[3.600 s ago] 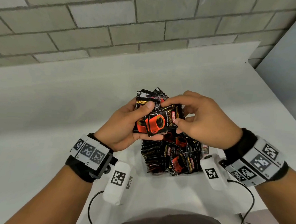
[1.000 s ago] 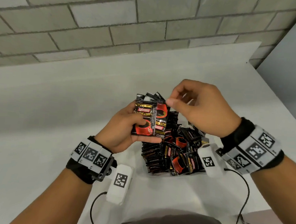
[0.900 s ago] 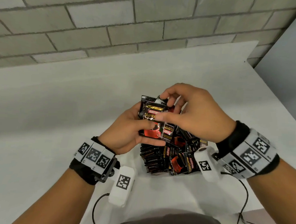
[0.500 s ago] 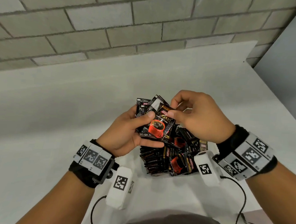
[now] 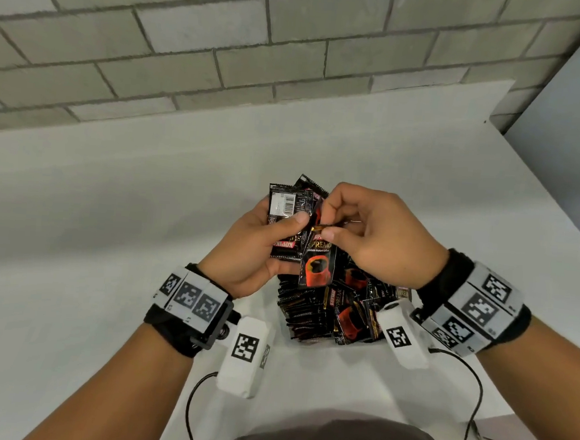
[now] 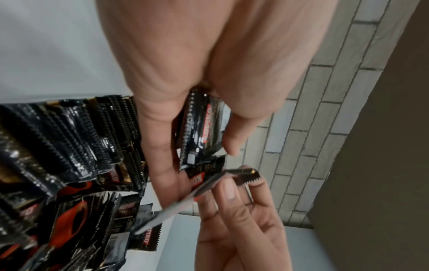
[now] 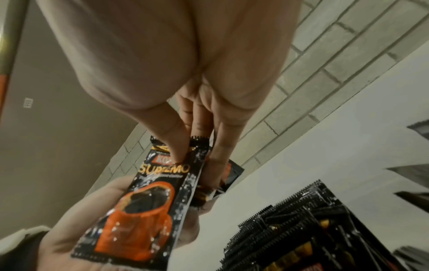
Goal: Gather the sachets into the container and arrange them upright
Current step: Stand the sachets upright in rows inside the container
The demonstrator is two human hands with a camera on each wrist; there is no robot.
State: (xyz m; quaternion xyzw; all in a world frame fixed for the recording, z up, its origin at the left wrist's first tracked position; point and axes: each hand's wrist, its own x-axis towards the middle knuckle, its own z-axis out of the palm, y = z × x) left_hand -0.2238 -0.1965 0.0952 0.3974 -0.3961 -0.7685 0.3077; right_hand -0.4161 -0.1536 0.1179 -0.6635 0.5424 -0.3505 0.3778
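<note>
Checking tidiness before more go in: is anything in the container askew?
Yes. Several sachets at the container's right side lie tilted, cup print up, while the row beside them stands on edge. Nothing looks torn or spilled.

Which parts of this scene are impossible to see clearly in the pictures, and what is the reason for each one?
- White container: head view, its walls are hidden by the packed black coffee sachets and the wrist cameras.
- Count of the black sachets held in the left hand: head view, they overlap and the thumb covers them.
- Brand name on the single black and orange sachet: right wrist view, the right hand grip covers it.
- That sachet in the left wrist view: motion blurred.
</note>
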